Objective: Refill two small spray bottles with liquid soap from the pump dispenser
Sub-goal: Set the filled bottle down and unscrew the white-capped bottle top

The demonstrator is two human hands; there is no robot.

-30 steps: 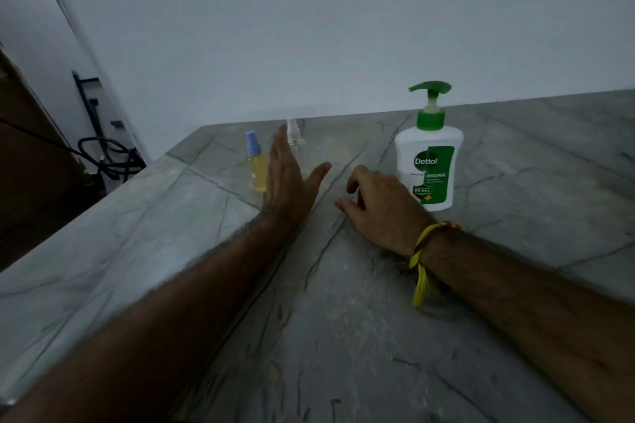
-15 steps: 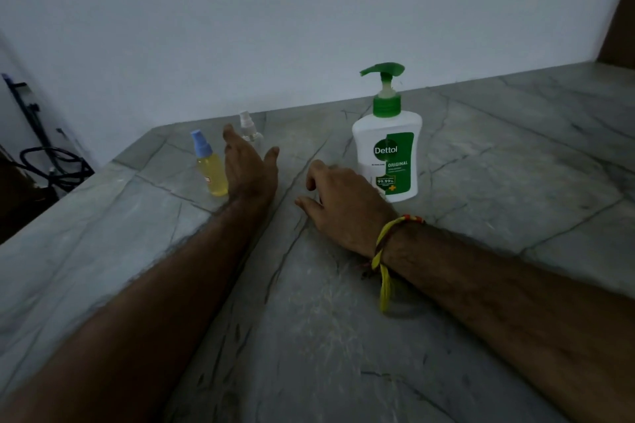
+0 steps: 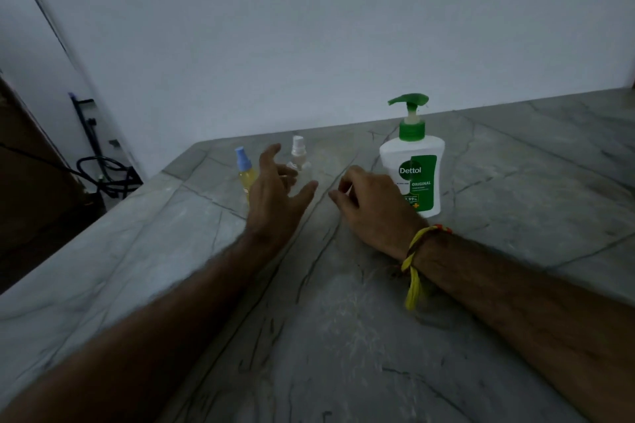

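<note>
Evidently nothing is refilled yet: both spray bottles, the yellow one (image 3: 246, 172) and the clear one (image 3: 298, 156), stand capped beside the pump dispenser (image 3: 413, 168), while the left hand (image 3: 275, 197) reaches spread and empty, the right hand (image 3: 371, 206) loosely curled, holding nothing

Bare surface (image 3: 343, 336) is lying between both grips; the yellow bottle (image 3: 246, 175) and clear bottle (image 3: 298, 156) are flanking the left grip (image 3: 275, 196).
</note>
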